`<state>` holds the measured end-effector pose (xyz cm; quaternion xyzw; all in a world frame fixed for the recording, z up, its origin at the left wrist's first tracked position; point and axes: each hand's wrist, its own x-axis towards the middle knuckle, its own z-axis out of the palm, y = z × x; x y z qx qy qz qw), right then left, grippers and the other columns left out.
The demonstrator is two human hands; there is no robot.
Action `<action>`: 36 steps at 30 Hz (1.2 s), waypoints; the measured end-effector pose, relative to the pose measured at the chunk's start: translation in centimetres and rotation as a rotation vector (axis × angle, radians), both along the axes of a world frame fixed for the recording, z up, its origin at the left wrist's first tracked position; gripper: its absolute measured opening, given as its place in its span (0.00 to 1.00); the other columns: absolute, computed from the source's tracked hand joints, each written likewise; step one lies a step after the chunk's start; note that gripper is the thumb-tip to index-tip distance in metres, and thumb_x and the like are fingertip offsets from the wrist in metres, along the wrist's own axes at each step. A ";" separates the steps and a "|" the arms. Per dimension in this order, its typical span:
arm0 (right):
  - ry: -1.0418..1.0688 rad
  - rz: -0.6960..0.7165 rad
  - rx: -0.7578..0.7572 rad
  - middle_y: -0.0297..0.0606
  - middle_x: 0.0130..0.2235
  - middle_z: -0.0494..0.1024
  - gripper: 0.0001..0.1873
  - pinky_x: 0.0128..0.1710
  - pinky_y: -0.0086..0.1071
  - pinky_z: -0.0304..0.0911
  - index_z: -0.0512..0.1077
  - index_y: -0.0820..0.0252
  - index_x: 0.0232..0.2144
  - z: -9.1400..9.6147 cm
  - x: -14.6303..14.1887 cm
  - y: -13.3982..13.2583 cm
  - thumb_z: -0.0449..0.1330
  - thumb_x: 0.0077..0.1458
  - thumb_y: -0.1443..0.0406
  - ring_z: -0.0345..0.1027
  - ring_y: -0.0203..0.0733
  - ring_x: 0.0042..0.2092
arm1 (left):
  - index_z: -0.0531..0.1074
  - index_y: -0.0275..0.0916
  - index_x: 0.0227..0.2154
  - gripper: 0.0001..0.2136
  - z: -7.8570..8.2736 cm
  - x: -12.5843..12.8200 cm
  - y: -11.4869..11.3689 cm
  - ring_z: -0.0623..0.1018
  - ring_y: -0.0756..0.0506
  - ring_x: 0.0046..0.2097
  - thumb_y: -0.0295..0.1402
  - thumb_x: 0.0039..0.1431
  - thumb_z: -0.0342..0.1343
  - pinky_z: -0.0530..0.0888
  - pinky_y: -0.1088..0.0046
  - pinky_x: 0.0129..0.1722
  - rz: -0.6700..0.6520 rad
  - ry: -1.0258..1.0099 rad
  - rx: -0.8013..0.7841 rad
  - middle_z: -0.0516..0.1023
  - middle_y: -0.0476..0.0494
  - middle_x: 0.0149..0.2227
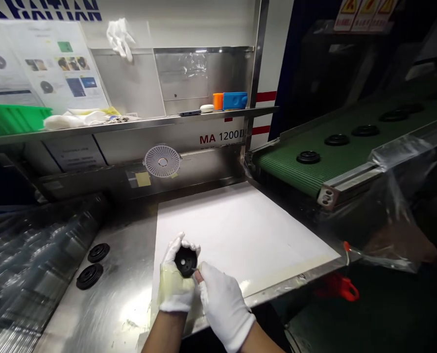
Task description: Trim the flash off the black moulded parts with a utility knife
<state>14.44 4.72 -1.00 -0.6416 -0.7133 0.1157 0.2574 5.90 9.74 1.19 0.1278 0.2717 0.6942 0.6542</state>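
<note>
My left hand [176, 277], in a white glove with a yellowish palm, is wrapped round a black round plastic part [186, 261]. The part is tilted so that its hollow side with a pale spot in the middle faces me. My right hand [222, 299], also gloved, is closed at the part's lower right rim. A bare fingertip shows from that glove; whatever the fingers pinch there is too small to make out. Both hands are over the near left side of a white sheet [236, 235]. Two similar black round parts [98, 252] lie on the metal table to the left.
Clear plastic trays [57, 264] stand at the left. A green conveyor belt [292, 169] at the right carries several black round parts [308, 157]. Behind the table runs a metal shelf [159, 119] with a green bin [14, 120]. A clear bag [395, 230] hangs by the conveyor.
</note>
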 end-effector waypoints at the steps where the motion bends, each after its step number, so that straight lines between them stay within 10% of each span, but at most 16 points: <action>1: 0.015 0.002 -0.003 0.32 0.28 0.75 0.12 0.28 0.33 0.47 0.65 0.54 0.30 -0.1 -0.3 -0.2 0.44 0.63 0.63 0.70 0.40 0.30 | 0.74 0.38 0.37 0.14 -0.1 0.0 0.0 0.73 0.51 0.30 0.23 0.45 0.59 0.74 0.70 0.41 0.032 0.011 0.016 0.71 0.51 0.25; 9: 0.051 0.017 -0.014 0.33 0.31 0.77 0.10 0.29 0.33 0.49 0.68 0.54 0.34 0.1 -1.2 0.5 0.47 0.61 0.64 0.71 0.41 0.32 | 0.73 0.33 0.42 0.16 -1.1 -3.4 -0.1 0.76 0.42 0.35 0.28 0.48 0.52 0.75 0.60 0.36 -0.221 -0.054 -0.063 0.76 0.37 0.33; 21: -0.004 0.032 -0.061 0.33 0.30 0.76 0.11 0.29 0.33 0.48 0.67 0.55 0.31 -0.4 -4.2 0.4 0.46 0.62 0.65 0.70 0.41 0.31 | 0.73 0.37 0.35 0.08 -1.8 -4.2 0.8 0.74 0.50 0.31 0.28 0.49 0.59 0.74 0.68 0.41 0.081 -0.048 -0.005 0.71 0.50 0.27; 28: 0.038 0.022 -0.030 0.33 0.35 0.78 0.10 0.30 0.33 0.50 0.69 0.54 0.37 -0.7 -3.1 1.2 0.48 0.59 0.67 0.71 0.41 0.35 | 0.73 0.32 0.39 0.14 -2.2 -5.5 0.9 0.76 0.41 0.35 0.28 0.48 0.52 0.75 0.63 0.34 -0.203 -0.065 -0.072 0.75 0.37 0.31; 36: 0.068 0.012 -0.013 0.32 0.28 0.77 0.10 0.28 0.32 0.48 0.69 0.55 0.31 -0.8 -3.9 0.4 0.48 0.58 0.68 0.69 0.38 0.29 | 0.71 0.36 0.30 0.04 -1.8 -3.9 1.2 0.71 0.51 0.27 0.27 0.50 0.59 0.74 0.72 0.33 -0.027 -0.090 -0.087 0.69 0.51 0.23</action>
